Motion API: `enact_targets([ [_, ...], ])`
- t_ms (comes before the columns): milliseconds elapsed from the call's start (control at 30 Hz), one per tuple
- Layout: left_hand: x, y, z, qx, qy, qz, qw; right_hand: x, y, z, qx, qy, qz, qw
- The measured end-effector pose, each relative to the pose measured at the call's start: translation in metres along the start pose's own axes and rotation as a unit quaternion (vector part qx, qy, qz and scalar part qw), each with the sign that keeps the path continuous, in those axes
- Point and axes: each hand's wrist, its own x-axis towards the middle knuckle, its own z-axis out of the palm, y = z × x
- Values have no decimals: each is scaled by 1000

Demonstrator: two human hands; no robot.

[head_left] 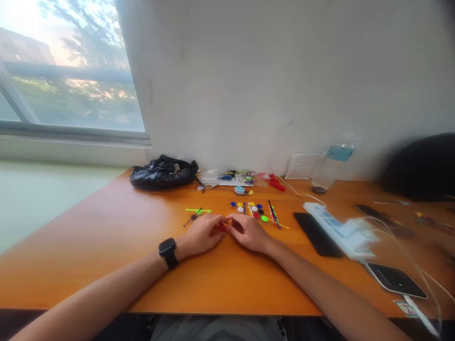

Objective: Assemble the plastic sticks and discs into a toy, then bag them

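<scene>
Above the middle of the tabletop, my left hand [205, 232] has its fingers closed on a small red plastic piece [222, 228]. My right hand [250, 233] meets it with thumb and fingers curled in; whatever is between those fingertips is too small to make out. Just beyond my left hand lie a green arrow [194, 210] and a dark arrow [188, 221], each with a round disc. Past my right hand are several round discs [260, 212] in blue, yellow, white, red, black and green. Several coloured plastic arrows [273, 213] lie beside them.
A black plastic bag [159, 174] and clear bags with small parts [236, 178] lie along the wall. A red tool-like item [277, 183] is nearby. To the right are a black phone-like slab [316, 234], a white power strip [329, 227], a charging device [396, 279], cables and a bottle [325, 173].
</scene>
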Motion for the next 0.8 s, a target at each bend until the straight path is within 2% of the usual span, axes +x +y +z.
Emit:
enact_targets([
  [300, 1, 4, -4, 6, -12, 10, 1000, -1, 3, 1, 6, -20, -13, 1000],
  [533, 1, 5, -6, 12, -14, 7, 1000, 0, 6, 2, 7, 15, -28, 999],
  [800, 1, 3, -4, 1, -13, 11, 1000, -1, 2, 0, 2, -13, -27, 1000],
])
